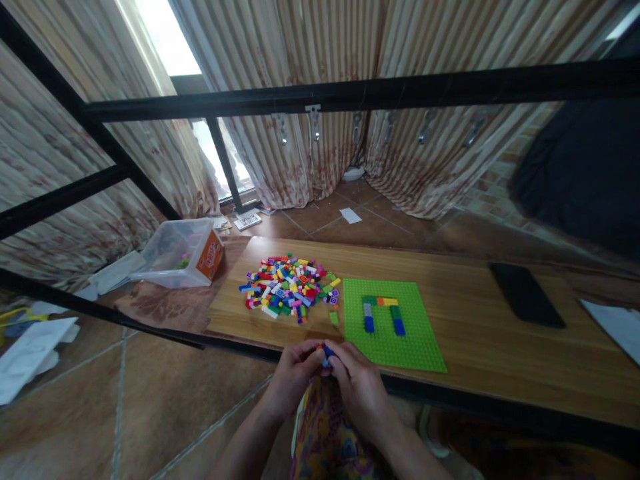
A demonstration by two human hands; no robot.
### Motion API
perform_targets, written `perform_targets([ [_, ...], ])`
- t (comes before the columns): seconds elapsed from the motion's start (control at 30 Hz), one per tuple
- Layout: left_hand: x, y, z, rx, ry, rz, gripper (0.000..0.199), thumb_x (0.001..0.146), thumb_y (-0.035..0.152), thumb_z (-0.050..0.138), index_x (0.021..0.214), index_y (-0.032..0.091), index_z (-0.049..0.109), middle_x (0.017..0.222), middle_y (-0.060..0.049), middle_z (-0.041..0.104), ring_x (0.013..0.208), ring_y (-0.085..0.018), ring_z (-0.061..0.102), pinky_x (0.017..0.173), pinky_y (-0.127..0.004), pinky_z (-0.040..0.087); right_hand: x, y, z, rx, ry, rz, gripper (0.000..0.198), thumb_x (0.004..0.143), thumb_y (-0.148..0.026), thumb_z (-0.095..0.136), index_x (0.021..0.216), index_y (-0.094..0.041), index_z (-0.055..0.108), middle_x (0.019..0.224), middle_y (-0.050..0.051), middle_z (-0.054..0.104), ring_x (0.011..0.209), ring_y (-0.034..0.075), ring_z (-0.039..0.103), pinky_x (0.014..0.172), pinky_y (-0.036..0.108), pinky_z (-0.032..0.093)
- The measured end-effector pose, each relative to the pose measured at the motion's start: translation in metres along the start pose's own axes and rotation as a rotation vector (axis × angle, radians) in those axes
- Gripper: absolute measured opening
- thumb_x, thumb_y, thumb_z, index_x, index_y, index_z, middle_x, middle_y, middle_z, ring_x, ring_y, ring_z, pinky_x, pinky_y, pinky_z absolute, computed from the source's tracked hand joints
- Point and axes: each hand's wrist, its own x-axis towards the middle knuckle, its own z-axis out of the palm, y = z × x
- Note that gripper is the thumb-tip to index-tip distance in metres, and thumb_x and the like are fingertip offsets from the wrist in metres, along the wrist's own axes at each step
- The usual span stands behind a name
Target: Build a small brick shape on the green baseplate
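Observation:
My left hand (pixel 296 368) and my right hand (pixel 357 375) meet at the table's front edge, fingers closed around a few small toy bricks (pixel 327 356). Blue and a bit of red or orange show between the fingertips; the fingers cover the rest. Just beyond, to the right, lies a green baseplate (pixel 425 347). On it, bricks in green, orange, yellow, grey and blue form a three-sided outline (pixel 381 302), open toward me. A heap of loose, many-coloured bricks (pixel 290 287) spreads left of the baseplate, with a lime-green brick (pixel 334 318) near the plate's left edge.
The wooden table (pixel 470 300) carries a black phone-like slab (pixel 527 295) at the right, with white paper (pixel 615 327) beyond it. A clear plastic box (pixel 173 250) with an orange label stands at the left. A black metal bar (pixel 350 95) crosses above the table's far side.

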Motion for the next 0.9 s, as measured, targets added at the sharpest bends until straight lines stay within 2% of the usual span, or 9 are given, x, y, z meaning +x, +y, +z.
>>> perform_targets([
  [0.17, 0.004, -0.001, 0.005, -0.074, 0.018, -0.002, 0.028, 0.072, 0.035, 0.077, 0.087, 0.013, 0.072, 0.07, -0.001, 0.065, 0.061, -0.008, 0.054, 0.064, -0.02, 0.045, 0.001, 0.002, 0.0, 0.065, 0.091, 0.063, 0.033, 0.094, -0.034, 0.041, 0.114, -0.024, 0.066, 0.101, 0.006, 0.068, 0.087, 0.017, 0.063, 0.079, 0.03, 0.052],
  [0.37, 0.013, -0.004, 0.003, -0.241, 0.052, -0.082, 0.034, 0.066, 0.032, 0.08, 0.093, 0.014, 0.07, 0.085, -0.006, 0.071, 0.074, -0.016, 0.066, 0.077, -0.03, 0.052, 0.01, 0.01, 0.0, 0.339, 0.19, 0.277, 0.04, 0.089, -0.047, 0.047, 0.113, -0.021, 0.067, 0.084, 0.005, 0.071, 0.071, 0.017, 0.064, 0.068, 0.03, 0.054],
  [0.5, 0.017, -0.007, 0.003, -0.258, 0.115, -0.071, 0.034, 0.065, 0.029, 0.08, 0.094, 0.015, 0.071, 0.091, -0.007, 0.072, 0.079, -0.016, 0.066, 0.082, -0.029, 0.052, 0.017, 0.017, 0.005, 0.469, 0.182, 0.318, 0.041, 0.084, -0.049, 0.054, 0.109, -0.02, 0.067, 0.092, 0.006, 0.072, 0.074, 0.019, 0.067, 0.071, 0.033, 0.056],
  [0.57, 0.019, -0.008, 0.003, -0.202, 0.146, -0.029, 0.033, 0.066, 0.028, 0.079, 0.095, 0.016, 0.071, 0.095, -0.006, 0.072, 0.081, -0.016, 0.066, 0.083, -0.029, 0.051, 0.022, 0.018, 0.008, 0.453, 0.159, 0.308, 0.039, 0.082, -0.046, 0.058, 0.11, -0.02, 0.066, 0.101, 0.007, 0.072, 0.083, 0.02, 0.068, 0.078, 0.035, 0.056],
  [0.7, 0.023, -0.008, -0.001, 0.015, 0.136, 0.092, 0.03, 0.071, 0.027, 0.073, 0.098, 0.017, 0.072, 0.101, -0.007, 0.072, 0.092, -0.021, 0.066, 0.086, -0.032, 0.051, 0.031, 0.017, 0.013, 0.261, 0.161, 0.248, 0.03, 0.079, -0.035, 0.062, 0.104, -0.021, 0.069, 0.105, 0.007, 0.071, 0.097, 0.022, 0.066, 0.091, 0.038, 0.051],
  [0.9, 0.024, -0.007, -0.004, 0.088, 0.142, 0.143, 0.028, 0.071, 0.024, 0.068, 0.097, 0.015, 0.073, 0.09, -0.006, 0.074, 0.089, -0.022, 0.067, 0.083, -0.031, 0.052, 0.036, 0.02, 0.019, 0.245, 0.149, 0.225, 0.027, 0.081, -0.032, 0.057, 0.103, -0.021, 0.07, 0.102, 0.006, 0.072, 0.093, 0.021, 0.067, 0.087, 0.036, 0.053],
])
